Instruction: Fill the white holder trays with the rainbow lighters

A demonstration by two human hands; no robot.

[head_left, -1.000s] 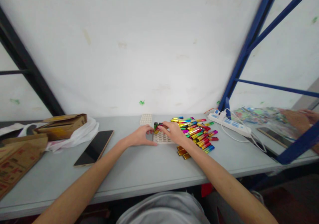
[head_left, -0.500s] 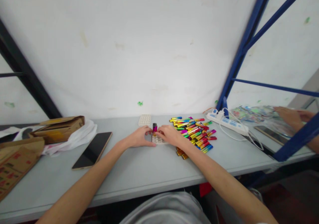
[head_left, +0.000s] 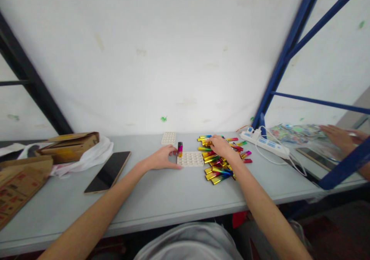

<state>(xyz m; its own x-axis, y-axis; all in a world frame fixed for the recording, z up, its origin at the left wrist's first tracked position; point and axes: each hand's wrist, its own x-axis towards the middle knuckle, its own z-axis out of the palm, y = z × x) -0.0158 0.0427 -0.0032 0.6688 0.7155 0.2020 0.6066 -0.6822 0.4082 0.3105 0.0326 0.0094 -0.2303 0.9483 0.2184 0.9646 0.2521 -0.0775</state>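
Observation:
A white tray (head_left: 190,159) with rows of small holes lies on the table, and one shiny purple and yellow lighter (head_left: 180,149) stands upright in its back left corner. My left hand (head_left: 163,158) is at the tray's left edge, thumb and fingers apart, holding nothing. My right hand (head_left: 221,146) is over the pile of shiny multicoloured lighters (head_left: 221,171) right of the tray; its fingertips are at the pile's left part, and what they grip, if anything, is too small to tell.
A second white tray (head_left: 168,138) lies near the wall. On the left are a phone (head_left: 108,172), a plastic bag (head_left: 96,156) and cardboard boxes (head_left: 69,148). A power strip (head_left: 267,144) and blue rack post (head_left: 277,67) stand right; another person's hands (head_left: 341,136) are beyond.
My right hand has moved from the upright lighter and tray to the pile on the right, uncovering the tray. My left hand has stayed at the tray's left edge.

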